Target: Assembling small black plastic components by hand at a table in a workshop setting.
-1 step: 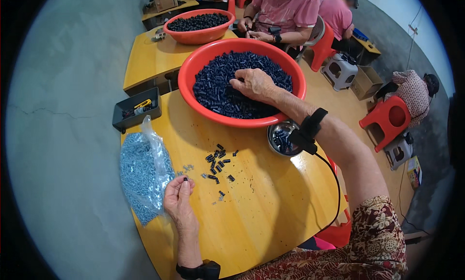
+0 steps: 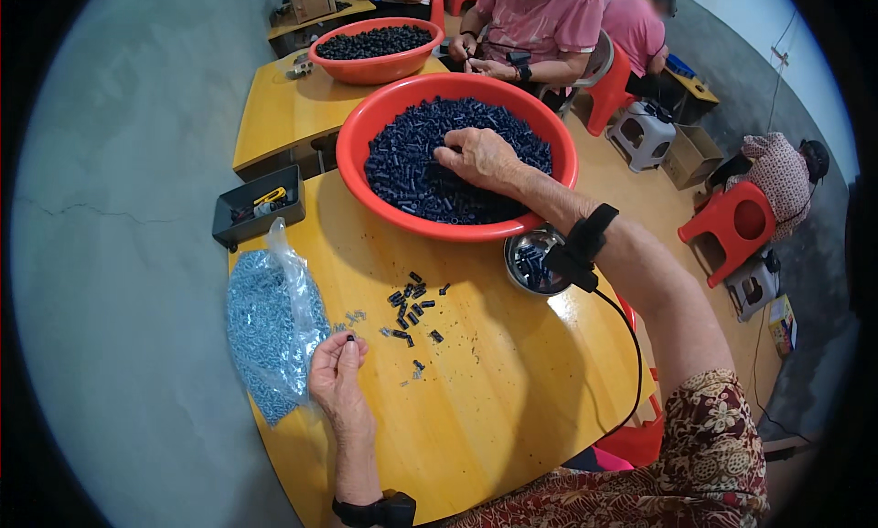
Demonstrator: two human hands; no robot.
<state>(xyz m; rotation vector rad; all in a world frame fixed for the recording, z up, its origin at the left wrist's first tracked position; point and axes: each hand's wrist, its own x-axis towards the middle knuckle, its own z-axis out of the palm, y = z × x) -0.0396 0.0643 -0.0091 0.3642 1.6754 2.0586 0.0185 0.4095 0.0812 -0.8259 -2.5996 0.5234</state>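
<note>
My left hand (image 2: 337, 373) is closed in a pinch over the table's left side. Between its thumb and finger shows the end of a small dark plastic piece (image 2: 350, 338). My right hand (image 2: 481, 159) is curled over the heap of dark blue plastic pieces (image 2: 402, 153) in a big red basin (image 2: 366, 203); its fingertips are hidden, and what they hold cannot be made out. Beside my left hand leans a clear plastic bag (image 2: 274, 322) full of small silvery parts. Several loose dark pieces (image 2: 412, 313) lie mid-table, with a few tiny metal parts (image 2: 355, 317) near my left fingers.
A metal bowl (image 2: 521, 277) with dark pieces stands under my right forearm. A grey tray (image 2: 222, 219) holding a yellow-handled tool sits at the table's left edge. Another red basin (image 2: 366, 69) is farther back. A black cable (image 2: 637, 363) hangs from my right wrist. Co-workers sit beyond.
</note>
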